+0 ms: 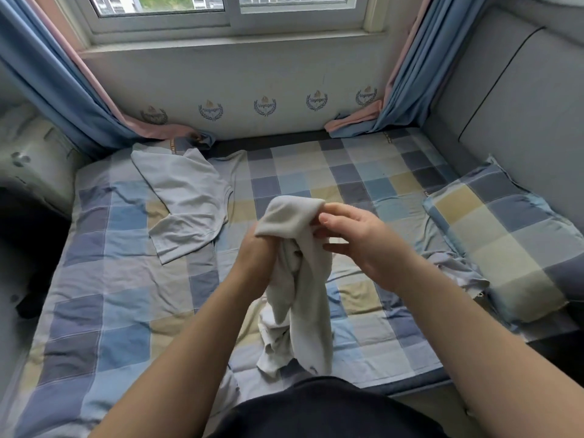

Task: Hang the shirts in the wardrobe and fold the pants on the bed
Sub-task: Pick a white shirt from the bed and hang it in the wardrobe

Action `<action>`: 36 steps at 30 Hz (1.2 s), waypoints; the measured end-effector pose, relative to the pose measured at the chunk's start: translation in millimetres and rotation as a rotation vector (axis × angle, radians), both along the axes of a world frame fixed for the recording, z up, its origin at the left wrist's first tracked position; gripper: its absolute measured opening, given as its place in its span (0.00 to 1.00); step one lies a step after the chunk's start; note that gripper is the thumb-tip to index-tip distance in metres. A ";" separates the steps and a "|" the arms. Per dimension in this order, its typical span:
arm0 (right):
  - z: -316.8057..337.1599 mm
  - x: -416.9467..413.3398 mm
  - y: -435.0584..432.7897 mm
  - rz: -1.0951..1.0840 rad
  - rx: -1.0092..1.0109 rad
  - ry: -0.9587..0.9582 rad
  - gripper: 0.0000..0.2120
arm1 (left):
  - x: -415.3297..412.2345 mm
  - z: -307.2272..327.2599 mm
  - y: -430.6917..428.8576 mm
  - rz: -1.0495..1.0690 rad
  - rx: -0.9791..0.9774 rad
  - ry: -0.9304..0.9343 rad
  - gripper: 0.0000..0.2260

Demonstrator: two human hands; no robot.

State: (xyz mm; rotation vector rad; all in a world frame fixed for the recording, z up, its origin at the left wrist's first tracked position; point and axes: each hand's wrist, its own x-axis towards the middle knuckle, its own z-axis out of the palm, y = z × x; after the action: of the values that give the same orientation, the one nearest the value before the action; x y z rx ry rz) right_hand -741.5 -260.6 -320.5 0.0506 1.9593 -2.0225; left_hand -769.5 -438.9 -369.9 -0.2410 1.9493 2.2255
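Observation:
A crumpled off-white garment [300,298] hangs above the middle of the bed [104,279], its lower end reaching the sheet near the front edge. Its top is draped over my left hand [256,251], which is inside the cloth; only the wrist and heel of that hand show. My right hand [357,238] pinches the upper edge of the same garment from the right with thumb and fingers. A light grey T-shirt [186,203] lies spread flat on the bed to the far left, apart from both hands.
The bed has a blue, grey and yellow checked sheet. A matching pillow [505,235] lies at the right, against a grey padded headboard [518,99]. Blue and pink curtains [63,96] hang at both sides of the window [227,14]. A pale bundle [34,159] sits at the left.

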 end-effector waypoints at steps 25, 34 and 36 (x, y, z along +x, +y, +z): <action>-41.4 -2.1 -9.0 -0.331 0.086 -0.033 0.13 | 14.6 0.6 -17.8 -0.030 -0.393 0.108 0.33; 4.4 -30.5 -15.8 -0.447 -0.249 -0.094 0.10 | 38.1 -27.4 0.8 -0.218 -0.440 0.173 0.19; 3.2 -32.7 -14.4 -0.445 -0.280 -0.115 0.10 | 34.1 -27.5 -2.8 -0.133 -0.503 0.154 0.09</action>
State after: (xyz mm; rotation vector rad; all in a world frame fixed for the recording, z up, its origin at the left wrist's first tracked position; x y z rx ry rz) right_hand -774.2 -275.0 -317.4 0.5695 1.6854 -2.4877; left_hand -735.4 -441.7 -397.4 0.0007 2.5015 1.6853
